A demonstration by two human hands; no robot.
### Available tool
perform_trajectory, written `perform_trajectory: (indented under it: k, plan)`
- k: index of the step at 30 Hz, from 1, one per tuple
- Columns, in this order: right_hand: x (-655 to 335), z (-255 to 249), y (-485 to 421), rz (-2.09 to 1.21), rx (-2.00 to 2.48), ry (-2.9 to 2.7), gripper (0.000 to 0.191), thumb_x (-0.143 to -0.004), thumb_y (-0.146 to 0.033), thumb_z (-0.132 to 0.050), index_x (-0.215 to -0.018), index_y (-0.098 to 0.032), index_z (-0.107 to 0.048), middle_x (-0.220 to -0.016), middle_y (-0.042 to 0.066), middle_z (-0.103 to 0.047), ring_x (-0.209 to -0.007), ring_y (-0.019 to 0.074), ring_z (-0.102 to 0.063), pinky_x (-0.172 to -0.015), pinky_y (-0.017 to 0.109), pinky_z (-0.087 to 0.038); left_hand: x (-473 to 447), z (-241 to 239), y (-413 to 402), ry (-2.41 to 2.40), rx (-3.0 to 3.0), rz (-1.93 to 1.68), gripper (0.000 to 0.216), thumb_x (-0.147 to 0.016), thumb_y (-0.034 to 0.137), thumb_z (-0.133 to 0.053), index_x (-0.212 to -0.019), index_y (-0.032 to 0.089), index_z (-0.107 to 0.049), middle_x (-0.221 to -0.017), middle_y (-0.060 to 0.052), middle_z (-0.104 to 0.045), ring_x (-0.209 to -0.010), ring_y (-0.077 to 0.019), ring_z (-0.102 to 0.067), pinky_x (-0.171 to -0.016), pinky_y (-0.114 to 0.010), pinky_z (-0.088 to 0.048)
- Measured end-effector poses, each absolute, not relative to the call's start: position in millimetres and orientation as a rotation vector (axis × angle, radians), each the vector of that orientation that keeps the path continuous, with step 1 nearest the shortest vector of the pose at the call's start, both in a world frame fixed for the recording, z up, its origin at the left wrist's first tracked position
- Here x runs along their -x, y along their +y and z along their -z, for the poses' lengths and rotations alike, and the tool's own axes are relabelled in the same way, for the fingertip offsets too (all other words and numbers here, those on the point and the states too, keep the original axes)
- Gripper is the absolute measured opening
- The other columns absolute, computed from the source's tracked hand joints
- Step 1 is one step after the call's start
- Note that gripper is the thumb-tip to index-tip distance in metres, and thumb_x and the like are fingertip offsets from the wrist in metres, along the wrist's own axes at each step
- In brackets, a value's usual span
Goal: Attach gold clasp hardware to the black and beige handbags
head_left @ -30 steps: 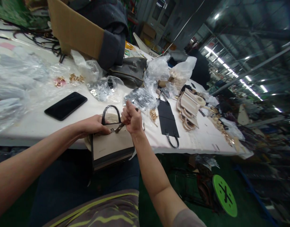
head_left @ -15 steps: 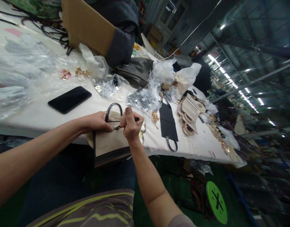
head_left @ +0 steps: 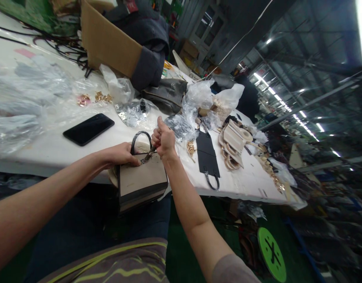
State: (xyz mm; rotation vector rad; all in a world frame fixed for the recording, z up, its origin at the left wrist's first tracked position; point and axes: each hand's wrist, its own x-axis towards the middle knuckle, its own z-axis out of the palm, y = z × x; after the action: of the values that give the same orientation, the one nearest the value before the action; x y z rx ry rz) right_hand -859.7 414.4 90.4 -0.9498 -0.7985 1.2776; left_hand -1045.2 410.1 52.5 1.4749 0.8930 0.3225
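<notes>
A small beige handbag (head_left: pixel 142 179) with black trim rests at the table's front edge, above my lap. My left hand (head_left: pixel 123 154) grips its top edge, thumb on the front face. The bag's black loop handle (head_left: pixel 141 134) stands up just beyond my fingers. In my right hand (head_left: pixel 164 138), closed with the thumb pointing up, is a slim metal tool that looks like pliers (head_left: pixel 149 155). Its tip meets the bag's top edge beside my left thumb, at a small shiny fitting. My fist hides the tool's other end.
A black phone (head_left: pixel 89 129) lies to the left. Gold metal fittings (head_left: pixel 191 147) and a flat black bag piece (head_left: pixel 207 152) lie right of the bag, with stacked beige pieces (head_left: pixel 234 142) beyond. Plastic wrapping (head_left: pixel 181 125) and a cardboard box (head_left: pixel 110 43) stand behind.
My right fist has risen and turned, tilting the tool more steeply while its tip stays by the fitting. My left hand keeps its hold on the bag. The view has shifted slightly.
</notes>
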Motion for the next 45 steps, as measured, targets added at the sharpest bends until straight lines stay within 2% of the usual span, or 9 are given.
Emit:
perform_trajectory:
  k: [8, 14, 18, 22, 27, 34, 38, 45]
  plan:
    - [877, -88, 392, -1.175, 0.925, -1.025, 0.069, -0.103, -0.06, -0.076, -0.064, -0.027, -0.03, -0.051, -0.011, -0.026, -0.039, 0.0072, -0.019, -0.035, 0.025, -0.014, 1047, -48, 412, 0.81, -1.475, -0.288, 0.027, -0.055, 0.027, -0.083, -0.081, 0.019, -0.076, -0.076, -0.003, -0.074, -0.068, -0.0221, -0.066, -0.06, -0.03, -0.049]
    - [886, -60, 355, -0.773, 0.925, -1.123, 0.07, -0.102, -0.068, -0.073, -0.062, -0.027, -0.034, -0.051, -0.008, -0.03, -0.041, 0.0092, -0.028, -0.041, 0.028, -0.023, 1044, -46, 411, 0.802, -1.422, -0.332, 0.034, -0.053, 0.025, -0.083, -0.086, 0.019, -0.076, -0.082, -0.003, -0.077, -0.075, -0.0233, -0.069, -0.066, -0.03, -0.053]
    - [888, -36, 337, -0.648, 0.817, -1.009, 0.073, -0.104, -0.069, -0.071, -0.062, -0.027, -0.028, -0.05, -0.008, -0.026, -0.041, 0.0092, -0.025, -0.044, 0.03, -0.022, 1043, -45, 414, 0.843, -1.439, -0.316, 0.036, -0.052, 0.026, -0.084, -0.087, 0.018, -0.076, -0.084, -0.003, -0.078, -0.078, -0.0253, -0.071, -0.067, -0.031, -0.054]
    - [884, -41, 333, -0.699, 0.764, -0.929, 0.075, -0.1, -0.071, -0.075, -0.06, -0.026, -0.03, -0.051, -0.007, -0.026, -0.042, 0.0095, -0.024, -0.044, 0.03, -0.022, 1045, -50, 414, 0.853, -1.441, -0.281, 0.041, -0.051, 0.028, -0.088, -0.09, 0.019, -0.08, -0.091, -0.006, -0.082, -0.087, -0.0296, -0.074, -0.074, -0.034, -0.058]
    - [874, -63, 330, -0.836, 0.752, -0.92, 0.079, -0.094, -0.077, -0.077, -0.057, -0.026, -0.03, -0.052, -0.007, -0.024, -0.042, 0.0095, -0.021, -0.043, 0.031, -0.021, 1047, -55, 415, 0.836, -1.436, -0.218, 0.042, -0.054, 0.033, -0.09, -0.093, 0.018, -0.082, -0.097, -0.01, -0.084, -0.091, -0.0304, -0.076, -0.079, -0.034, -0.06]
    - [884, -65, 338, -0.847, 0.87, -1.007, 0.077, -0.096, -0.08, -0.071, -0.057, -0.026, -0.031, -0.052, -0.006, -0.029, -0.042, 0.0099, -0.028, -0.042, 0.03, -0.024, 1043, -54, 418, 0.892, -1.392, -0.197, 0.046, -0.048, 0.027, -0.089, -0.093, 0.019, -0.08, -0.093, -0.009, -0.083, -0.088, -0.0317, -0.076, -0.077, -0.036, -0.061]
    - [887, -68, 343, -0.88, 0.862, -1.04, 0.075, -0.096, -0.076, -0.075, -0.057, -0.026, -0.036, -0.051, -0.007, -0.031, -0.041, 0.009, -0.028, -0.041, 0.029, -0.023, 1044, -52, 418, 0.863, -1.398, -0.237, 0.047, -0.049, 0.025, -0.088, -0.095, 0.018, -0.08, -0.096, -0.008, -0.084, -0.091, -0.0313, -0.077, -0.081, -0.037, -0.061]
    - [893, -67, 343, -0.864, 0.933, -1.014, 0.072, -0.094, -0.072, -0.078, -0.059, -0.026, -0.035, -0.051, -0.007, -0.033, -0.041, 0.0084, -0.028, -0.04, 0.028, -0.023, 1045, -43, 422, 0.869, -1.428, -0.28, 0.038, -0.05, 0.024, -0.086, -0.087, 0.017, -0.078, -0.084, -0.004, -0.079, -0.08, -0.0261, -0.072, -0.069, -0.031, -0.055]
